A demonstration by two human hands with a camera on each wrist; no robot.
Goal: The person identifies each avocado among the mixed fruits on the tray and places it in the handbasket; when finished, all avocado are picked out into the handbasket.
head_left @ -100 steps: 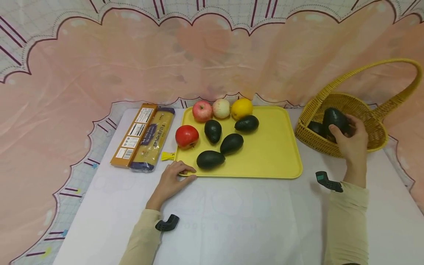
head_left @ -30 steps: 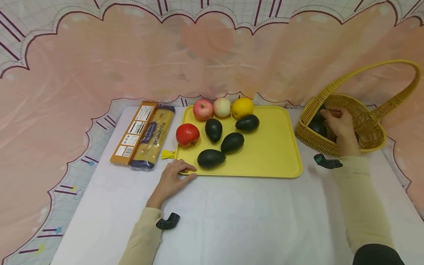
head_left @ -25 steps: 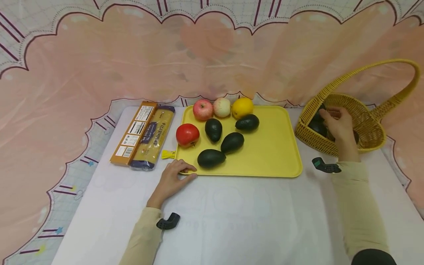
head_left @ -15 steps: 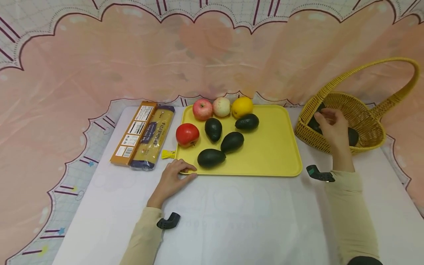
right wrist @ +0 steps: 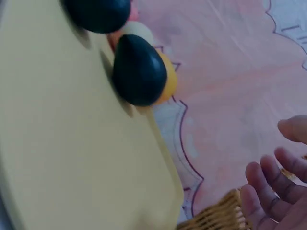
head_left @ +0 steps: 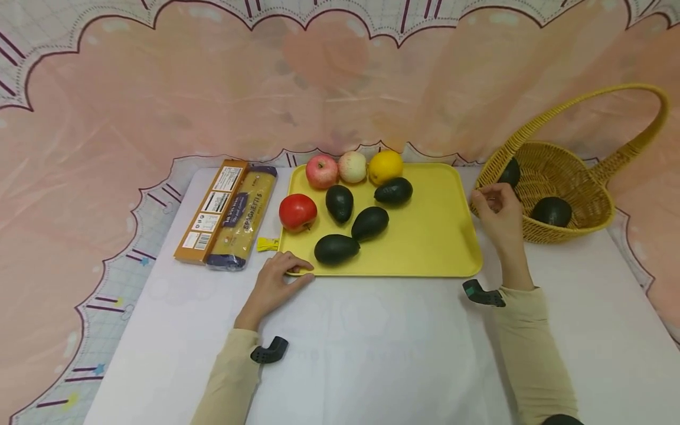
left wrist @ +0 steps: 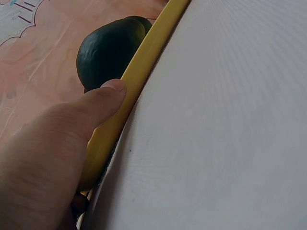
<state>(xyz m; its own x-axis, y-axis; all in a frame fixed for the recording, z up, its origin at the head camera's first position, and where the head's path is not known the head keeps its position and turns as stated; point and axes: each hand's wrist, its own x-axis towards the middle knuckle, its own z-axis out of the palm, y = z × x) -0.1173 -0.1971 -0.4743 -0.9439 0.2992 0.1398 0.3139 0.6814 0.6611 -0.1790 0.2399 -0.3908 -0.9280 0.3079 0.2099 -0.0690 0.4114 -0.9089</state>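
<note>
My left hand (head_left: pixel 276 280) holds the near left corner of the yellow tray (head_left: pixel 430 236), its thumb (left wrist: pixel 108 98) along the rim. On the tray lie several dark green avocados (head_left: pixel 337 249), one just behind that thumb. My right hand (head_left: pixel 499 215) is between the tray's right edge and the wicker basket (head_left: pixel 579 162), overlapping the basket's left side in the head view. Its fingers (right wrist: pixel 271 179) are loosely bent, with the thumb apart and nothing between them. Two avocados show inside the basket: one (head_left: pixel 552 211) near its front, the other (head_left: pixel 511 172) against its left wall.
A pink apple (head_left: pixel 321 171), a pale apple (head_left: pixel 353 167) and a yellow fruit (head_left: pixel 386 167) line the tray's back edge. A red fruit (head_left: pixel 298 212) sits at its left. Left of the tray lie a spaghetti pack (head_left: pixel 244 218) and an orange-brown box (head_left: pixel 212 212). The basket's tall handle (head_left: pixel 589 94) arches up.
The right hand held an avocado in the basket 3.3 s ago. It has let go and moved left, out over the basket's side. The left hand stays at the tray corner.
</note>
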